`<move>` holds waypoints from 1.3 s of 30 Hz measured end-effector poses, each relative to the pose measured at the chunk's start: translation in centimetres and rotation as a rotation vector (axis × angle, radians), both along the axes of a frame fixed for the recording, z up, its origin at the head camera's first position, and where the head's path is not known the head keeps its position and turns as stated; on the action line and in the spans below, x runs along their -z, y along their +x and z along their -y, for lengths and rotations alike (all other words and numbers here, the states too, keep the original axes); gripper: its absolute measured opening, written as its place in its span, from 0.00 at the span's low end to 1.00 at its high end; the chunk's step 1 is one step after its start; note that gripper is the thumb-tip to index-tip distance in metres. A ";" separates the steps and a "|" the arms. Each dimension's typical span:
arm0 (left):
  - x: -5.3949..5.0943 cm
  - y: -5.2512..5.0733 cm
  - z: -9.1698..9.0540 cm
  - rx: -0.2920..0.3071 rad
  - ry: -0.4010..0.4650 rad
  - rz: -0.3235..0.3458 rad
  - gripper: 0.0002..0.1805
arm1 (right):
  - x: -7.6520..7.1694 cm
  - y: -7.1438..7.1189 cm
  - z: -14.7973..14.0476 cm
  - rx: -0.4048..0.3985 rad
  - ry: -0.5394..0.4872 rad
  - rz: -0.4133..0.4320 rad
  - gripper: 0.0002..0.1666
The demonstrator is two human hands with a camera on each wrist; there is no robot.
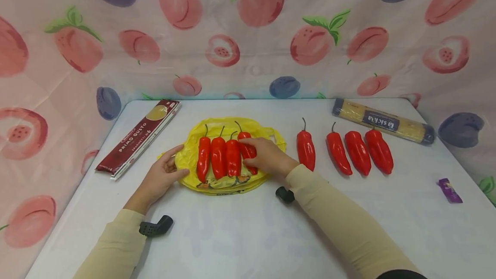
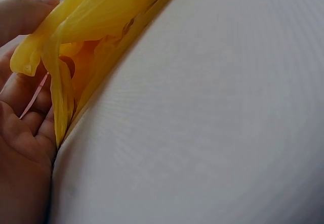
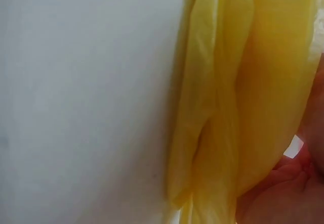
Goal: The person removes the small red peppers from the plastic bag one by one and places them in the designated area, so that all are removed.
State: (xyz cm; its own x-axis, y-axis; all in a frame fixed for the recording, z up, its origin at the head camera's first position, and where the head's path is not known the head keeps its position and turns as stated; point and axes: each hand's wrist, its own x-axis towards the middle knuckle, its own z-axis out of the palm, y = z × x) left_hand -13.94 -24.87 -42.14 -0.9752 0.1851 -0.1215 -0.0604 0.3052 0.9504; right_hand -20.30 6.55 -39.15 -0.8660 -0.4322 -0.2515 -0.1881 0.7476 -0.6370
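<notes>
Right hand (image 1: 267, 157): pinching red pepper (image 1: 249, 151), three-o'clock side of yellow plastic bag (image 1: 187, 159). Left hand (image 1: 160, 180): gripping nine-o'clock rim. Apparent step: placement; next calls for release.

Bare table (image 1: 217, 240) gives passage between the sleeves (image 1: 116, 240) in front; a lane also runs between the dark red packet (image 1: 140, 137) and the yellow bag (image 1: 188, 156); the left hand (image 1: 159, 180) blocks the bag's left edge, the right hand (image 1: 267, 155) its right side; peppers on the bag (image 1: 218, 158) crowd together; farther right, three peppers (image 1: 357, 153) obstruct the pasta packet (image 1: 372, 119); a gap separates them from a single pepper (image 1: 306, 150).
</notes>
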 end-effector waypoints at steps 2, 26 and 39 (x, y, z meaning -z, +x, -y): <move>0.0 0.0 0.0 0.001 -0.006 0.004 0.42 | 0.0 0.0 -0.1 0.008 -0.012 0.010 0.39; -0.1 0.0 -0.2 0.005 -0.130 0.006 0.41 | 0.5 0.0 -0.4 0.018 -0.034 0.021 0.40; -0.3 0.2 -0.3 0.000 -0.155 0.019 0.40 | 0.1 0.3 -0.6 0.035 -0.098 -0.018 0.40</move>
